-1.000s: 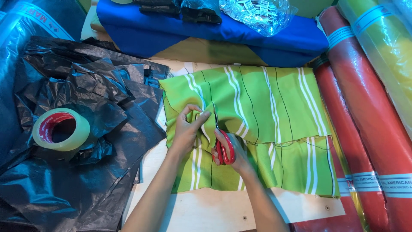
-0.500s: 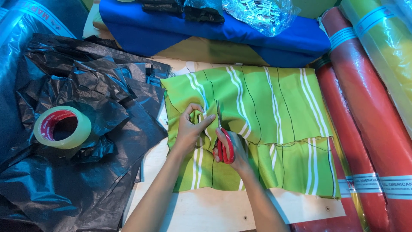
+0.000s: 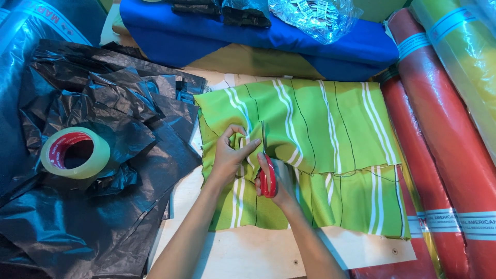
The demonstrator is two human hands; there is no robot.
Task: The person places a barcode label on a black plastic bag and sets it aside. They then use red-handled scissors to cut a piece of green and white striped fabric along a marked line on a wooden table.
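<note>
A green fabric with white and black stripes lies spread on a wooden table. My right hand grips red-handled scissors, the blades pointing away from me and into the cloth. Just left of the blades, my left hand pinches a fold of the same fabric and holds it up.
Crumpled black plastic sheeting covers the left side, with a roll of pale tape on it. Blue cloth and a clear bag lie at the back. Red and yellow fabric rolls line the right.
The scissors have advanced a little farther into the fabric, away from me. My left hand keeps its pinch on the fold beside the blades.
</note>
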